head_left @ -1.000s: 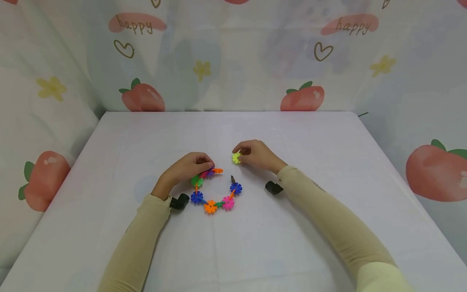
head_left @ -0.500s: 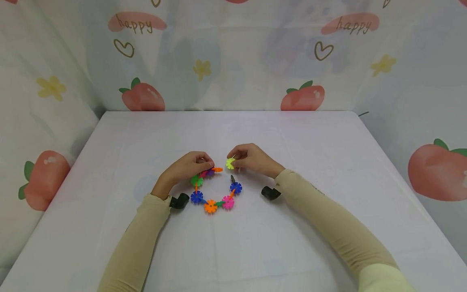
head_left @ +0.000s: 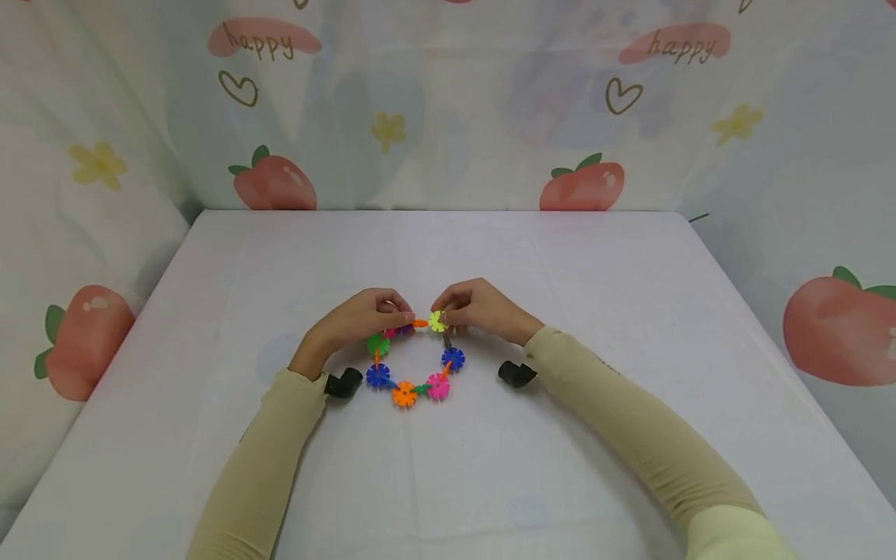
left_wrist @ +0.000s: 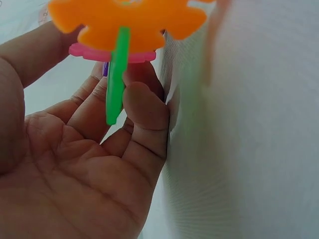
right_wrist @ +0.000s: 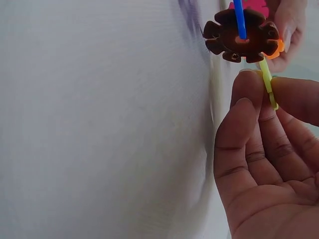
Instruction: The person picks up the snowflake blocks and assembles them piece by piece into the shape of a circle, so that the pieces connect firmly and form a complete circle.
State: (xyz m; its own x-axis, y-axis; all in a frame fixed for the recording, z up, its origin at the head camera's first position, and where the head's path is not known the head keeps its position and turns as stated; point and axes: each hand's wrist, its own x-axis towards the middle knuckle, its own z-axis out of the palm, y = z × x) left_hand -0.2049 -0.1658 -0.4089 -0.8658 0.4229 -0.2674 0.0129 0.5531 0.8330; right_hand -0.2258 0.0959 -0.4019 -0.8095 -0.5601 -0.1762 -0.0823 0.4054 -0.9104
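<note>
A chain of notched flower-shaped plastic discs curves round on the table, with a blue disc point(head_left: 378, 376), an orange disc point(head_left: 404, 394) and a pink disc point(head_left: 438, 386) along its near side. My left hand point(head_left: 357, 320) pinches the chain's far left part at a purple disc, mostly hidden by the fingers. From there an edge-on orange disc point(head_left: 420, 323) points right. My right hand point(head_left: 486, 309) pinches a yellow disc point(right_wrist: 268, 82) by its edge, right beside that orange one; whether they interlock I cannot tell. A dark brown disc point(right_wrist: 224, 37) at the chain's other end sits close to the yellow one.
White cloth covers the table point(head_left: 448, 482). A black wrist camera point(head_left: 343, 383) hangs by the left cuff, another black camera point(head_left: 516, 374) by the right. Behind the table's far edge stands a fruit-patterned curtain point(head_left: 448, 117).
My right hand has moved left and nearer with the yellow disc, bringing it up to the chain's orange end. The left hand has stayed almost still.
</note>
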